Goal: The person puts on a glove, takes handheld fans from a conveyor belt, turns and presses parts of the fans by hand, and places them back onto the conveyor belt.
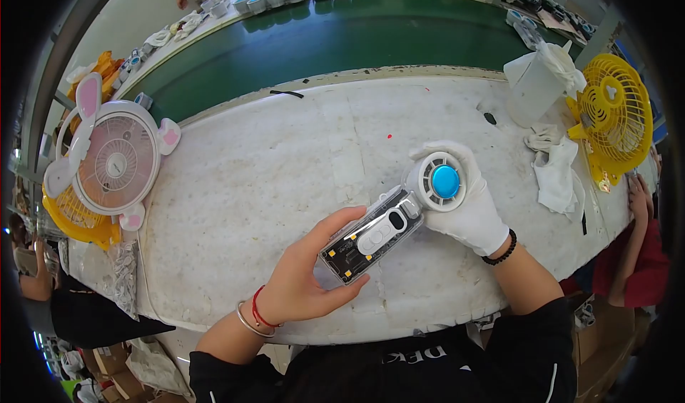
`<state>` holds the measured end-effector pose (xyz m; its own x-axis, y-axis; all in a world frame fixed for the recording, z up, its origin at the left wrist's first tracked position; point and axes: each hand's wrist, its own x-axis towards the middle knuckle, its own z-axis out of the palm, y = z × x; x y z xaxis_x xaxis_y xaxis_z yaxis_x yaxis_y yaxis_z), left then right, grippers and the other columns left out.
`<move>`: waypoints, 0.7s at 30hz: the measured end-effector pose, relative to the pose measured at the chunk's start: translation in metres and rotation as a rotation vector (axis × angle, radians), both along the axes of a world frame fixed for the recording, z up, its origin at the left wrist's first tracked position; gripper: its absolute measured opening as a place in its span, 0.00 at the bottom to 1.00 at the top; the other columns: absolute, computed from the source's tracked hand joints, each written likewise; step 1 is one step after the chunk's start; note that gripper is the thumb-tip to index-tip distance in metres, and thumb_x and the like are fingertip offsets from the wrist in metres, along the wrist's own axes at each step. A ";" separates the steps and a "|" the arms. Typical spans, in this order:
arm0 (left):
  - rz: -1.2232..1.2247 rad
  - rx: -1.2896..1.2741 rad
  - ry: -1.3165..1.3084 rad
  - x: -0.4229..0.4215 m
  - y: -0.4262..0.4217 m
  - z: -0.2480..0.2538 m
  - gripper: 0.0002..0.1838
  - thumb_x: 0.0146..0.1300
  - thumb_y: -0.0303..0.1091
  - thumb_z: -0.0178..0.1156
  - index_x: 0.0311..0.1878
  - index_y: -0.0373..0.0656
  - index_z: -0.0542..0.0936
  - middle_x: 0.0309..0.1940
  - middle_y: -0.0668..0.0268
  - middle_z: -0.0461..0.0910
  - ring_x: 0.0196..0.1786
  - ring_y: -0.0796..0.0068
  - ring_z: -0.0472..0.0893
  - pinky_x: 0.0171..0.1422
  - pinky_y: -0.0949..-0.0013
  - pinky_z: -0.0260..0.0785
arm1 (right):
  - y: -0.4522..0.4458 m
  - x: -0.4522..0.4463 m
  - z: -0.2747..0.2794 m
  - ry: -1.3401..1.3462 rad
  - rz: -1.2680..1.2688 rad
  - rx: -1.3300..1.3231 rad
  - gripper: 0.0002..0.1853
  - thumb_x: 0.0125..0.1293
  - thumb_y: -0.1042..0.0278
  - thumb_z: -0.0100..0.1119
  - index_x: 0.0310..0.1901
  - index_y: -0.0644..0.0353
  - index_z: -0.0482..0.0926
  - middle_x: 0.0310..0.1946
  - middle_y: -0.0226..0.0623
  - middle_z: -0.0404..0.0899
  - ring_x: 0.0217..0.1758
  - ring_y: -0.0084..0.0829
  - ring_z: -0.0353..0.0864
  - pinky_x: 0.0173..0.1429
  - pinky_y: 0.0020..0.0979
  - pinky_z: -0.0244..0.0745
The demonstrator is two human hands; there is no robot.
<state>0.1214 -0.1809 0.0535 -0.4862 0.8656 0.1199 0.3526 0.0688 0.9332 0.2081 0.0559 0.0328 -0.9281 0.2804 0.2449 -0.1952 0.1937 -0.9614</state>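
A small handheld fan (383,226) is held above the white worktable, tilted with its round head up to the right. Its body is clear with a dark inside, a white button panel and a small dark oval window; the head has a blue centre. My left hand (308,278), bare, grips the lower end of the body between thumb and fingers. Around the fan's head curls my right hand (471,214) in a white glove, with its fingers behind the head and partly hidden.
At the left stands a rabbit-eared fan (116,162), with a yellow fan (75,217) behind it. Another yellow fan (615,114), a white bin (531,85) and white gloves (558,174) are at the right. Beyond the table (250,160) runs a green conveyor belt (342,35). People are at both sides.
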 end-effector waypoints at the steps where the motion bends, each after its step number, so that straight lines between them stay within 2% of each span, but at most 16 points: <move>1: 0.014 -0.011 0.054 0.000 0.001 0.001 0.38 0.47 0.23 0.69 0.64 0.36 0.66 0.58 0.60 0.71 0.58 0.72 0.72 0.62 0.69 0.63 | 0.001 0.001 0.001 -0.016 -0.005 -0.002 0.35 0.45 0.81 0.65 0.58 0.59 0.64 0.52 0.34 0.73 0.54 0.24 0.73 0.59 0.27 0.69; 4: 0.117 -0.046 0.496 -0.003 0.001 0.008 0.30 0.52 0.27 0.65 0.60 0.35 0.69 0.51 0.61 0.76 0.46 0.75 0.76 0.51 0.72 0.68 | 0.002 0.002 0.001 -0.083 -0.012 -0.051 0.37 0.46 0.76 0.69 0.61 0.61 0.64 0.52 0.35 0.73 0.54 0.25 0.73 0.58 0.27 0.70; 7: 0.147 -0.056 -0.147 -0.004 -0.004 0.003 0.23 0.59 0.32 0.59 0.57 0.34 0.70 0.43 0.65 0.78 0.37 0.79 0.75 0.41 0.76 0.66 | 0.000 0.003 0.005 -0.187 -0.001 -0.244 0.38 0.51 0.69 0.71 0.63 0.62 0.63 0.50 0.35 0.74 0.49 0.24 0.75 0.50 0.26 0.73; 8: 0.183 -0.084 -0.159 0.000 0.001 0.007 0.23 0.66 0.40 0.49 0.58 0.35 0.70 0.35 0.67 0.78 0.33 0.81 0.74 0.33 0.80 0.63 | -0.003 0.004 0.014 -0.225 -0.003 -0.344 0.37 0.53 0.67 0.70 0.64 0.62 0.63 0.49 0.36 0.74 0.46 0.23 0.76 0.46 0.25 0.74; 9: 0.232 -0.104 -0.358 0.001 0.000 0.006 0.23 0.66 0.43 0.47 0.57 0.35 0.71 0.34 0.68 0.77 0.31 0.81 0.73 0.30 0.80 0.60 | -0.004 0.004 0.018 -0.262 -0.005 -0.443 0.37 0.55 0.65 0.69 0.64 0.63 0.62 0.48 0.36 0.74 0.43 0.22 0.77 0.42 0.24 0.75; 11: 0.323 -0.145 -0.758 0.000 -0.001 -0.001 0.25 0.68 0.47 0.42 0.56 0.36 0.72 0.30 0.68 0.76 0.27 0.81 0.70 0.24 0.79 0.56 | -0.003 0.003 0.015 -0.288 -0.010 -0.427 0.34 0.59 0.65 0.66 0.64 0.63 0.63 0.45 0.35 0.75 0.37 0.20 0.76 0.36 0.22 0.73; 12: 0.285 -0.103 -0.816 -0.004 -0.002 -0.007 0.26 0.68 0.49 0.40 0.55 0.36 0.72 0.28 0.68 0.75 0.25 0.81 0.68 0.23 0.79 0.54 | -0.002 0.003 0.014 -0.301 -0.013 -0.419 0.32 0.60 0.65 0.65 0.64 0.63 0.63 0.43 0.35 0.76 0.34 0.19 0.75 0.33 0.21 0.73; 15: 0.207 -0.007 -0.970 -0.015 -0.005 -0.017 0.27 0.68 0.51 0.37 0.52 0.36 0.74 0.24 0.68 0.73 0.19 0.81 0.63 0.19 0.77 0.49 | -0.003 0.002 0.016 -0.301 -0.008 -0.415 0.30 0.62 0.66 0.63 0.64 0.63 0.64 0.38 0.34 0.76 0.30 0.18 0.74 0.32 0.21 0.72; 21: 0.176 0.060 -1.122 -0.017 0.000 -0.015 0.27 0.69 0.50 0.36 0.50 0.35 0.75 0.20 0.66 0.71 0.16 0.81 0.58 0.18 0.77 0.48 | -0.003 0.002 0.016 -0.323 -0.033 -0.453 0.32 0.61 0.66 0.64 0.65 0.63 0.63 0.32 0.33 0.75 0.30 0.19 0.74 0.32 0.21 0.71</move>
<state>0.1040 -0.1809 0.0385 -0.4591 0.7824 -0.4207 -0.6944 -0.0208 0.7193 0.2100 0.0530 0.0490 -0.9249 0.3219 -0.2023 0.1225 -0.2514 -0.9601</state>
